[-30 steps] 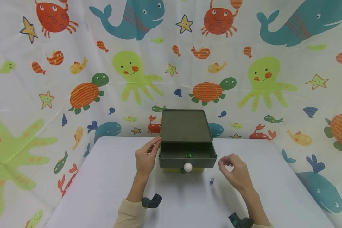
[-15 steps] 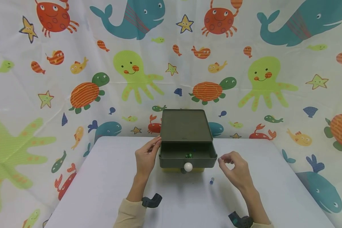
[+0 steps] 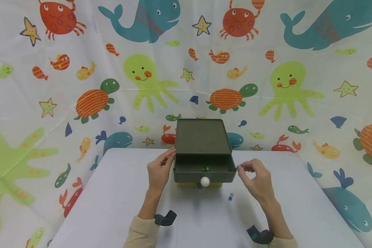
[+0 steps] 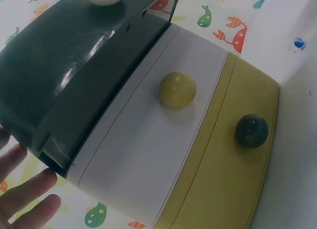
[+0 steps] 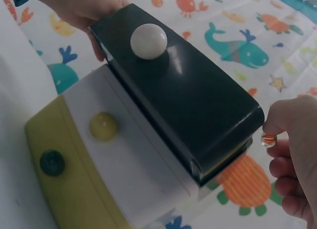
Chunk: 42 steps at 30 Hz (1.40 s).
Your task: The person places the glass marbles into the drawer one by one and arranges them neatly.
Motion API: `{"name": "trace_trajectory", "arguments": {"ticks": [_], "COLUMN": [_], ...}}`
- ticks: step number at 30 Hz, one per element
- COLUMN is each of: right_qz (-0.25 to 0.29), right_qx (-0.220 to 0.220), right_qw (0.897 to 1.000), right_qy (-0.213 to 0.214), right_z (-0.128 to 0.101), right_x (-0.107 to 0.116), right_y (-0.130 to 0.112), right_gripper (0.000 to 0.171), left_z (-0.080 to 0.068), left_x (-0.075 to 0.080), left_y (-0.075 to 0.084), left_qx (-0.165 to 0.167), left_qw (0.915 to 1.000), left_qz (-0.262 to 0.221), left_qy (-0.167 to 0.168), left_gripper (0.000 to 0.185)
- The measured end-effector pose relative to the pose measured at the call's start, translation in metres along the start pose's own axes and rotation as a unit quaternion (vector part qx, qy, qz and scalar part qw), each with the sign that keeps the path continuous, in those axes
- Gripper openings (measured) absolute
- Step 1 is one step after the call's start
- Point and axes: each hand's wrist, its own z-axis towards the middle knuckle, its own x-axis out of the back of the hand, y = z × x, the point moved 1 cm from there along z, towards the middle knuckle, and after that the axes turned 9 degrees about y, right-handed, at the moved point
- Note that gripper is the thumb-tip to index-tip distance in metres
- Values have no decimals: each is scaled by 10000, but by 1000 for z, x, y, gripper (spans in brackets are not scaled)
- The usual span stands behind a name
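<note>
A small three-drawer cabinet (image 3: 203,136) stands on the table, its dark green top drawer (image 3: 189,177) pulled out. Green marbles (image 3: 206,169) lie inside the drawer. My left hand (image 3: 159,172) rests its fingertips against the cabinet's left side; in the left wrist view its fingers (image 4: 29,194) touch the dark drawer's edge. Between thumb and index finger, my right hand (image 3: 257,181) pinches a clear marble with orange streaks (image 5: 268,140), right beside the drawer's front right corner. The other fingers of that hand are curled.
Below are a white drawer (image 4: 138,135) with a yellow knob and a yellow drawer (image 5: 74,169) with a dark green knob. A clear and blue marble (image 3: 230,197) lies on the white table (image 3: 127,193) in front. A sea-animal curtain (image 3: 186,44) hangs behind.
My right hand has risen slightly and come closer to the drawer's right corner. The left hand stays where it was against the cabinet.
</note>
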Motion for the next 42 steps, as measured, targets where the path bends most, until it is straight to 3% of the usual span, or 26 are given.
{"name": "trace_trajectory", "arguments": {"ticks": [16,35,42], "right_qz": [233,182,129], "right_qx": [261,813,778], "right_qw": [9994,9954,9951], "right_qy": [-53,-469,-591], "right_z": [15,24,24], "right_x": [-5,-17,-19], "right_y": [-13,-23,-25], "right_gripper": [18,22,23], "left_z": [0,-1,-1], "left_x": [0,0,0], "left_y": [1,1,-1], "left_qx": [26,59,53], "left_qw": [10000,10000,10000], "left_qz": [31,40,-13], "left_qy": [44,55,26], "left_gripper": [22,21,22]}}
